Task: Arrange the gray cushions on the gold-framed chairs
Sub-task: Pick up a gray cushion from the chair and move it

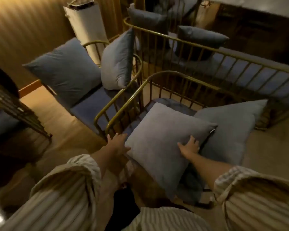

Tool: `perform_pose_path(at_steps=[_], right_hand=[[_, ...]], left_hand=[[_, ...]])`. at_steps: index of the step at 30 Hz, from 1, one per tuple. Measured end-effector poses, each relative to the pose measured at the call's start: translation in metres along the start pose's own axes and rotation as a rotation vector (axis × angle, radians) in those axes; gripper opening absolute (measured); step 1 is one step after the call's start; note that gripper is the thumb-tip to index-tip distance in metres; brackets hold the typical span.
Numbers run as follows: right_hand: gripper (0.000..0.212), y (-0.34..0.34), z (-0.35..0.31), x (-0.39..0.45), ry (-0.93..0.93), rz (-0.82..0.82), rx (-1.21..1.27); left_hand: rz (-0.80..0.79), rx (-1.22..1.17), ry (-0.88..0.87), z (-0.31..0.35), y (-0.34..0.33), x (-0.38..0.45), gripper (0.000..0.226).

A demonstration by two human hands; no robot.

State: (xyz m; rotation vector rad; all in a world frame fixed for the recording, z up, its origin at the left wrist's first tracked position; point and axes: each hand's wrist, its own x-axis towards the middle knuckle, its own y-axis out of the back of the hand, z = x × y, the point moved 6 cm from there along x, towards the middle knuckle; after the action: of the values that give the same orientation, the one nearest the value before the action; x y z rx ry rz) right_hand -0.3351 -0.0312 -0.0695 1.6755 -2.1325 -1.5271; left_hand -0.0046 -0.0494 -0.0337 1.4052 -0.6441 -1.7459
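A: We're at the near gold-framed metal chair with the barred back [141, 90], in the centre of the frame. What makes this step go well?

B: In our judgement, we should stand the square gray fabric cushion [162, 139] up against the bars, the way the two gray cushions on the far gold-framed chair [65, 72] at upper left lean on theirs. It looks soft, so we'd guide it from both sides rather than push on one corner, or it may slump forward off the blue seat pad [167, 101].

A: And its neighbour?

B: The second gray square cushion [230, 129] lies just to the right, its edge tucked behind the first. We'd leave room so they sit side by side, not stacked.

A: Now our hands?

B: Our left hand [118, 144] is spread open, fingers touching the cushion's left corner, just beside the chair's rail. Our right hand [189, 147] is open too, palm flat on the cushion's lower right face. Neither hand grips; both only press and steady it.
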Motion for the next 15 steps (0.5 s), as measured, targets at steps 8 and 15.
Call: perform_pose_path(at_steps=[8,15], right_hand=[[0.103,-0.049,0.022,-0.012,-0.272,0.115,0.181],[0.113,-0.077,0.047,-0.017,-0.366,0.147,0.321]], left_hand=[[-0.176,-0.07,-0.085,-0.01,0.01,0.077,0.07],[-0.358,-0.29,0.018,-0.025,-0.041,0.131,0.071]])
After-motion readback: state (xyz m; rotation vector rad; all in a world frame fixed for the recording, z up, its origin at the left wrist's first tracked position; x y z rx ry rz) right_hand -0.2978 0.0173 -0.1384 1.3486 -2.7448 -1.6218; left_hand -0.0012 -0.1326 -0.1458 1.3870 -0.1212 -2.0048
